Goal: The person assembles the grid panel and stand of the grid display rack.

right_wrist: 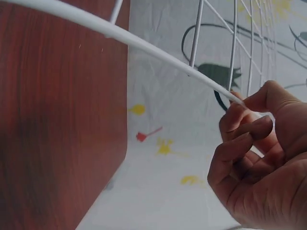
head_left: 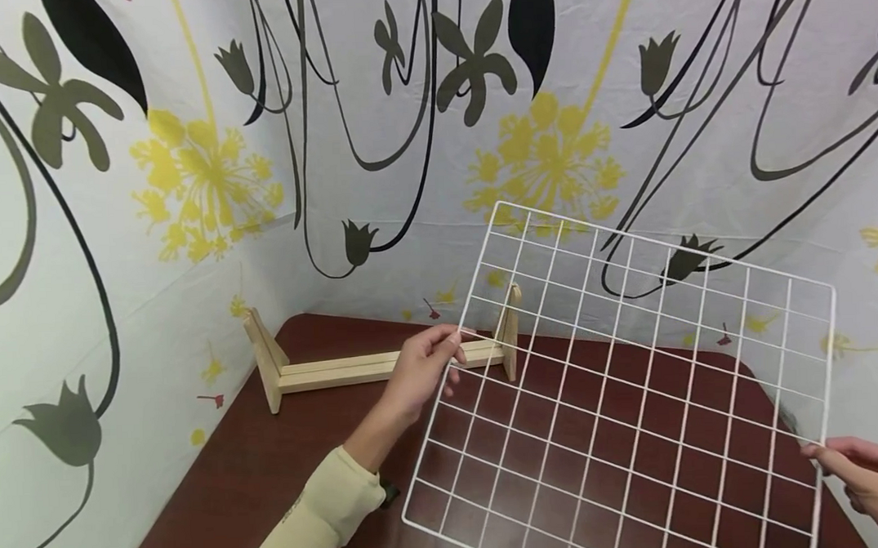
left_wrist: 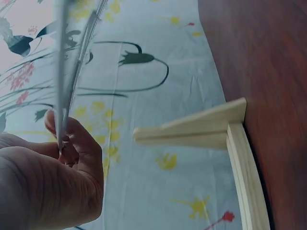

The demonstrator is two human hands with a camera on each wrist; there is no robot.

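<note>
A white wire grid panel hangs tilted above the dark red table. My left hand pinches its left edge, and in the left wrist view the blurred wires run up from my curled fingers. My right hand grips the panel's right edge at the lower right corner; in the right wrist view the thick rim wire passes between my thumb and fingers. A pale wooden stand with two angled end pieces lies on the table behind the panel, close to my left hand.
Flower-printed white cloth walls the table on the left, back and right. The wooden stand's end piece sits at the table's edge against the cloth. The table's rounded right corner shows in the right wrist view.
</note>
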